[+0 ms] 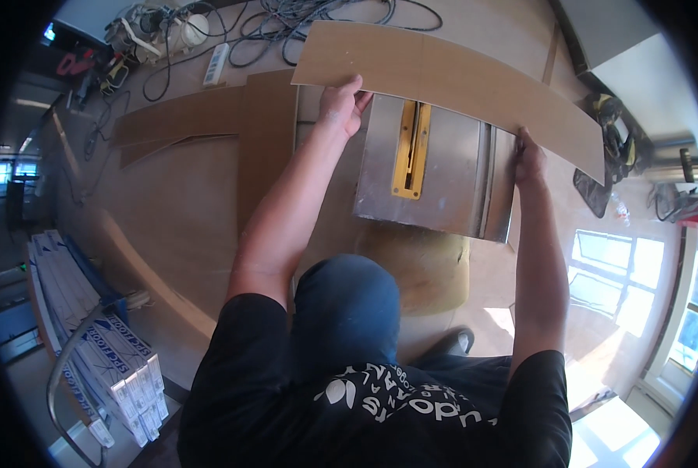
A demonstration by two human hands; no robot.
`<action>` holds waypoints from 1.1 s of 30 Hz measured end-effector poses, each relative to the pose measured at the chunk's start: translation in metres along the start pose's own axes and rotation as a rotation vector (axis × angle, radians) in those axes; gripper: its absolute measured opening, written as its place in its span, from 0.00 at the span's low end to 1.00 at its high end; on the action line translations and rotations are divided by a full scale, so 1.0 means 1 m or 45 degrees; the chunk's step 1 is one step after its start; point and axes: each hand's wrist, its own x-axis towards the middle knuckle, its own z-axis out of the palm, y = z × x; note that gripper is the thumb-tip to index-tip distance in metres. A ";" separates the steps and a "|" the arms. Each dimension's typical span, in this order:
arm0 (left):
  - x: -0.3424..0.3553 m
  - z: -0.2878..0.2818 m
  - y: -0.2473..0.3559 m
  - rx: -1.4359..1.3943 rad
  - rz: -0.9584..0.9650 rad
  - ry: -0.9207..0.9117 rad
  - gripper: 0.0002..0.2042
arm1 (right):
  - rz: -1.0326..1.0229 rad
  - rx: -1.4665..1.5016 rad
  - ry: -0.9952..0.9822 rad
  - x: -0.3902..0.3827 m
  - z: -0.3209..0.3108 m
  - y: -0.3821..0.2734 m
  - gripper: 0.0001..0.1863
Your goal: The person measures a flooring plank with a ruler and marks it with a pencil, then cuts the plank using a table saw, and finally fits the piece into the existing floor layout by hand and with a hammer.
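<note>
A long, thin brown board [442, 74] spans the top of my view, held up by both hands over a metal table saw [442, 179]. My left hand [341, 109] grips its near edge toward the left, and my right hand [531, 160] grips the same edge further right, beside the saw's right side. The saw top has a yellow insert plate [407, 148] with a slot, and a grooved rail along the right. The board hides the saw's far edge.
More boards [267, 156] lie left of the saw, with coiled black cables [263, 47] beyond. Stacked flooring boxes [123, 366] stand at lower left. Dark yellow tools or bags [602, 132] lie at right. A yellow padded piece [427, 281] is below the saw.
</note>
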 end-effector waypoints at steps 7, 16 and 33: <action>-0.010 0.006 -0.003 -0.027 -0.008 -0.009 0.12 | -0.078 -0.377 0.085 0.013 -0.024 -0.002 0.23; -0.022 0.000 -0.003 0.006 -0.027 -0.031 0.14 | -0.131 -0.467 0.015 0.002 -0.039 0.003 0.30; -0.057 -0.008 -0.006 0.024 -0.050 -0.012 0.15 | -0.328 -0.663 -0.073 -0.037 -0.067 0.007 0.26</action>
